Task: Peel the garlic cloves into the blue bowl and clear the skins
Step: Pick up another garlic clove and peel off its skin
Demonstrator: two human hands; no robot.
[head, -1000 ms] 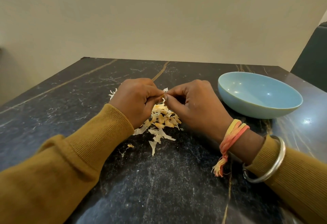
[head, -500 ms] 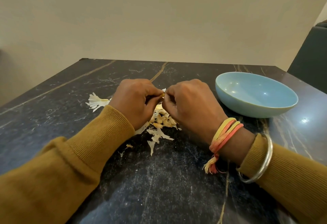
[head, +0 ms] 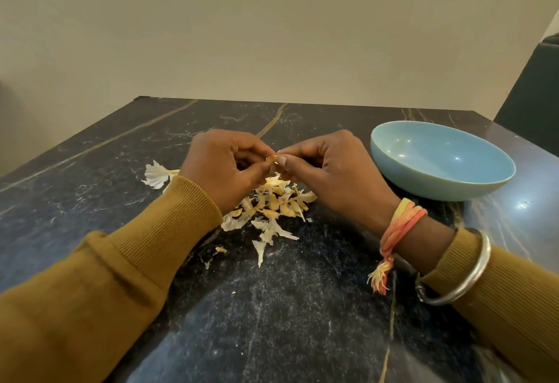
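Note:
My left hand and my right hand meet over the middle of the dark marble table. Between their fingertips they pinch one small yellowish garlic clove, mostly hidden by the fingers. Under the hands lies a pile of garlic cloves and papery skins. A larger white skin piece lies to the left, beside my left sleeve. The blue bowl stands to the right of my right hand, and nothing shows inside it.
A pale wall rises behind the table's far edge. A dark chair or seat back stands at the far right past the bowl. Small skin flakes lie near my left forearm.
Both hands have lifted slightly above the pile, and the clove now shows between the fingertips. The white skin piece at the left has come into view from behind my left hand.

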